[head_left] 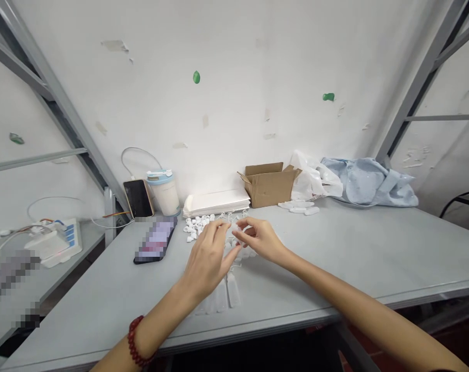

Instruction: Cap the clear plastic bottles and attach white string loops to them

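Note:
My left hand [208,254] and my right hand [261,238] meet over the middle of the table, fingertips nearly touching. My right hand's fingers are curled into a pinch. The thumb and forefinger of my left hand curve around the same spot. Something small, pale and see-through seems to be between them, too indistinct to name. Beneath the hands lie more translucent white pieces, partly hidden. Several long, frosted flat pieces [233,290] with thin white strings lie in a row near my left wrist. A cluster of small white cap-like parts [194,226] sits behind my left hand.
A phone [157,239] lies at left, near another phone [138,198] and a lidded cup [163,194]. Along the wall stand a white stack [218,202], an open cardboard box [271,188], a plastic bag [314,178] and blue cloth [368,181]. Frosted pieces [299,207] lie before the box.

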### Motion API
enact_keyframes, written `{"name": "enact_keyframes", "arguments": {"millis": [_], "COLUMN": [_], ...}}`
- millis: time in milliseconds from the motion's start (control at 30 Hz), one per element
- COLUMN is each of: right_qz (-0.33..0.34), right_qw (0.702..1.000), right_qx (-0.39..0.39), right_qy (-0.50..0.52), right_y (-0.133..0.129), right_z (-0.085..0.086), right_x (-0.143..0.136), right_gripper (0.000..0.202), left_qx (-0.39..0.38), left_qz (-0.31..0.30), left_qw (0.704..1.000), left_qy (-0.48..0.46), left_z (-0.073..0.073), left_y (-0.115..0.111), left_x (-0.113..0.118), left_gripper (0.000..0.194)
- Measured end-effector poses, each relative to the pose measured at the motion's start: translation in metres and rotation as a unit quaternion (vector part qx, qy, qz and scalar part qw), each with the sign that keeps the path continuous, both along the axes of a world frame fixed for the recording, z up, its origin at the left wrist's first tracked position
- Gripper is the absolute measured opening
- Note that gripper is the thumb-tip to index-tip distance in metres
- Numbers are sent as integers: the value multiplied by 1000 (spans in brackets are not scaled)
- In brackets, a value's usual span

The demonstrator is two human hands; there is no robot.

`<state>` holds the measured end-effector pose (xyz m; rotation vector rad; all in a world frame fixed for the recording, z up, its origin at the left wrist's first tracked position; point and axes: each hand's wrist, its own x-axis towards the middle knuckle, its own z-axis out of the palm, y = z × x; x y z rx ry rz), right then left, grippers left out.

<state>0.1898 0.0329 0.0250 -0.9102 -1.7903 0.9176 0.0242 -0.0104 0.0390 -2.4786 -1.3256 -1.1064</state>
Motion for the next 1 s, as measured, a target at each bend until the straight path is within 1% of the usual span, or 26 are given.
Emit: {"name": "enact_keyframes", "arguments": {"millis": [67, 167, 233, 300, 433, 533, 633, 700, 800, 900, 1000], "right_qz": [-9, -10, -4, -2, -15, 4, 1, -31, -90, -121, -134], "right_qw": [999, 997, 996, 997, 1000, 1000, 1000, 999, 995, 991, 989], "right_qx": [-24, -47, -51, -47, -18, 5, 15, 6, 4, 13, 28], "right_qy": [29, 62, 70, 61, 19, 0, 1, 23, 51, 61, 51], "right_y": [-3, -7, -7, -7, -8, -8, -4, 2, 14, 23, 25], "right_z": [1, 1, -1, -3, -7, -7, -5, -3, -2, -1, 1], "right_x": [-4, -7, -8, -9, -10, -9, -5, 0, 9, 17, 20], "right_gripper": [26, 28, 29, 28, 24, 19, 26, 28, 25, 24, 25], "left_qx": [42, 85, 95, 89, 44, -3, -62, -108, -163, -190, -208], "left_qz": [5, 13, 6, -5, -31, -44, -73, -119, -183, -201, -206], "left_qw": [998, 993, 990, 991, 996, 999, 995, 987, 969, 958, 952], "left_qy": [47, 87, 100, 102, 65, 19, -12, -2, 43, 80, 93], "left_z": [-2, -3, -3, -4, -8, -10, -9, -9, -10, -12, -14], "left_y": [2, 5, 4, 2, 1, 0, -7, -16, -28, -34, -32], "left_x": [4, 6, 6, 3, -2, -5, -7, -9, -13, -16, -17], "left_gripper": [36, 33, 31, 31, 35, 34, 34, 34, 36, 34, 33]}}
